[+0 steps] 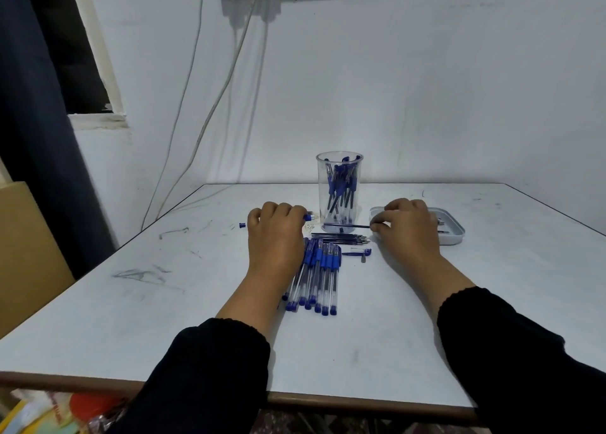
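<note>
My left hand is curled round a clear pen barrel whose blue end sticks out to the right. My right hand pinches a thin dark refill that points left toward the barrel. Between my hands a row of several assembled blue-capped pens lies on the white table. Several loose refills lie just beyond them. A clear cup with several blue pens stands behind.
A shallow grey tray with small parts sits partly under my right hand. A loose blue cap lies right of the pens and a small blue plug left of my left hand. The wall and hanging cables stand behind the table.
</note>
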`<state>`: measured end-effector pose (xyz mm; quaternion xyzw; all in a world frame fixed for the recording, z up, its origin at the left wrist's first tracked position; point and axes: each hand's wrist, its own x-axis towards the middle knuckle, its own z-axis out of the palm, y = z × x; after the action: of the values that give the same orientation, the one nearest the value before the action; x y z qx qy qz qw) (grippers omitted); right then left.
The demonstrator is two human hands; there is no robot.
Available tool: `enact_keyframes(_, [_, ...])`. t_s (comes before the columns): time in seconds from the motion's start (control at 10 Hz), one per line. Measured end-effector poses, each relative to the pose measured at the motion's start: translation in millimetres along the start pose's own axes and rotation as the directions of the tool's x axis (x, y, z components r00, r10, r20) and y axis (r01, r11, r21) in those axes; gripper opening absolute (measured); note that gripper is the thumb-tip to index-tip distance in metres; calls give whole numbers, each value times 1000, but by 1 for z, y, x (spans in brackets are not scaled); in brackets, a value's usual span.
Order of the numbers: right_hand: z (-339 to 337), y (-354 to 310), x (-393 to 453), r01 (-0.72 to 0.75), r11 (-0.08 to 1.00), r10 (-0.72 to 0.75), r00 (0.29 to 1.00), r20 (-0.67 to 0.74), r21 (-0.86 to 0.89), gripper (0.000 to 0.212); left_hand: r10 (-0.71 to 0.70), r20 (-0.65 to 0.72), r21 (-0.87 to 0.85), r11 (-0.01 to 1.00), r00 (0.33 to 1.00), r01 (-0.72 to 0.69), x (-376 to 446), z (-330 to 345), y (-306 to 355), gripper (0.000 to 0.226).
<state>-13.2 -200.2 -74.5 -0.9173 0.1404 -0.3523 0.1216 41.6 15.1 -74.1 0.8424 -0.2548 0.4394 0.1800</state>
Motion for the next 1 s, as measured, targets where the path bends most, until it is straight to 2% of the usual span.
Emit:
enact_keyframes(0.3, [11, -20, 5, 23, 981, 0, 992, 123, -191, 20, 36, -7, -17, 999, 999, -36, -1, 2, 2, 32])
enact_keyframes(0.4, [12, -19, 4, 6, 981, 20, 991, 133, -194, 21, 51, -15, -25, 998, 999, -52, -2, 2, 2, 34])
enact_keyframes(0.8, [12, -14, 4, -40, 994, 54, 989, 137, -100, 21, 88, 6, -61, 994, 996, -88, -2, 1, 3, 31])
enact_keyframes(0.9, [10, -13, 2, -56, 998, 52, 983, 174, 14, 20, 175, 15, -116, 978, 984, -173, -5, 1, 6, 24])
enact_keyframes(1.0, [4, -8, 2, -75, 991, 58, 988, 143, 113, 21, 215, 6, -136, 968, 977, -213, -6, 2, 7, 22])
